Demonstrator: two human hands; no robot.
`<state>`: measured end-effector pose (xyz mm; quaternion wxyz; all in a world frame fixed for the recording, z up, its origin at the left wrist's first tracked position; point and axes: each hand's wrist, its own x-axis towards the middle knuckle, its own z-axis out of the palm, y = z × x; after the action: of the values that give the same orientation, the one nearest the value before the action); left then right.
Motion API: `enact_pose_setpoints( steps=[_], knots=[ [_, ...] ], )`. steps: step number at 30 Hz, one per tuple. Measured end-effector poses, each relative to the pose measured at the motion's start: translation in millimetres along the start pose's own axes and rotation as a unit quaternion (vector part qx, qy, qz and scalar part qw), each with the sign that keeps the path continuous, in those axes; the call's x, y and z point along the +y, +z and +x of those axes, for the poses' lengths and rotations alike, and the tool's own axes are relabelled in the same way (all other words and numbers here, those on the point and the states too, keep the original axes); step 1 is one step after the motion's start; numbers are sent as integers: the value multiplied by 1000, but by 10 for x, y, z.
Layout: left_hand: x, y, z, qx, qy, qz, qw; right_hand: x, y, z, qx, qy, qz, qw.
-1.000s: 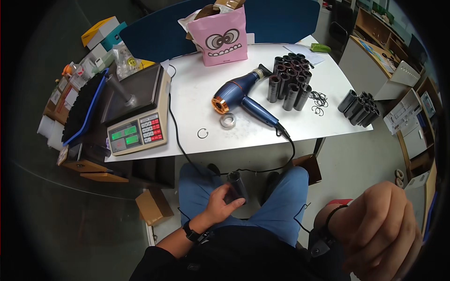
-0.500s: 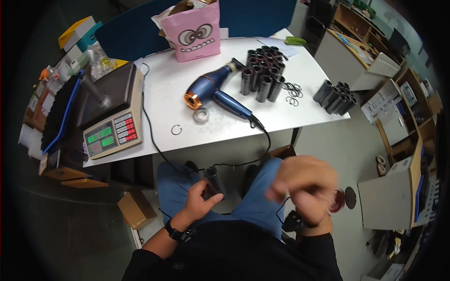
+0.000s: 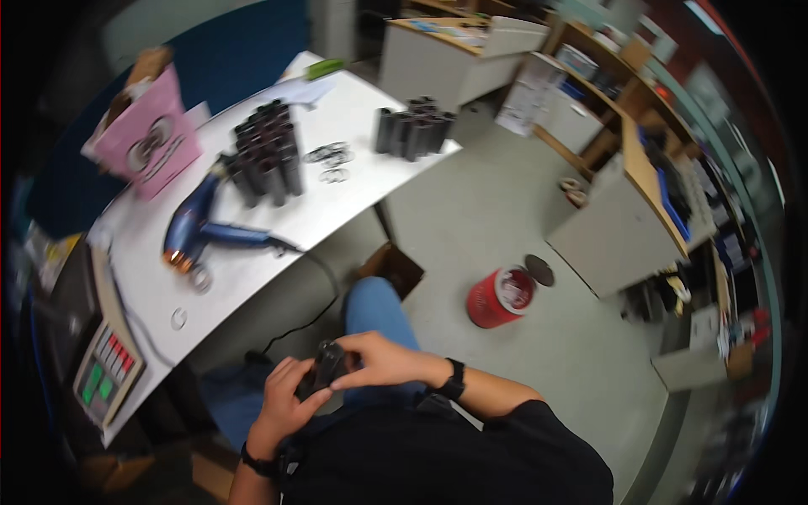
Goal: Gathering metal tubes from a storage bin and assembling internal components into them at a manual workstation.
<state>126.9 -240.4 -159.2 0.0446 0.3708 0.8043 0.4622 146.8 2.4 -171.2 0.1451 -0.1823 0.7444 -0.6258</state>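
Observation:
A short black tube (image 3: 329, 362) is held over my lap, tilted. My left hand (image 3: 284, 397) wraps its fingers round the tube's left side, thumb along the front. From the right, my right hand (image 3: 376, 362) grips the same tube, its thumb and fingers closed about the upper end. Whether anything small sits between my right fingers and the tube is hidden. On the white table (image 3: 244, 299) stand a large cluster of upright black tubes (image 3: 268, 156) and a smaller cluster (image 3: 414, 130). Several black rings (image 3: 330, 154) lie between them.
A blue hair dryer (image 3: 195, 223) lies beside a small tape roll (image 3: 200, 279) and a single ring (image 3: 178, 318). Left are a pink bag (image 3: 150, 143) and a scale (image 3: 109, 370). A red bin (image 3: 495, 300) with its lid raised stands on the floor at right.
The view has swung to the right, so the table sits further left and the red bin shows whole. My right hand has come in from the right and joined the left on the tube.

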Motion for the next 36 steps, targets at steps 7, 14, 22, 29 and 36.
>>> enact_pose_setpoints(
  steps=[7,14,22,29,36],
  knots=[
    [190,160,179,-12,-12,14,1000,82,-66,-111,41,16,121,992],
    [50,211,94,26,-53,-44,997,174,-235,-155,60,-17,165,984],
    [-715,-68,-587,-83,-250,56,963,7,-686,-252,208,-117,249,939],
    [-1273,-20,-1474,-45,-157,262,951,-27,-925,-304,351,-143,334,863],
    [-840,287,-1299,-12,-141,278,950,-41,-1120,-401,455,-73,439,772]
  ],
)
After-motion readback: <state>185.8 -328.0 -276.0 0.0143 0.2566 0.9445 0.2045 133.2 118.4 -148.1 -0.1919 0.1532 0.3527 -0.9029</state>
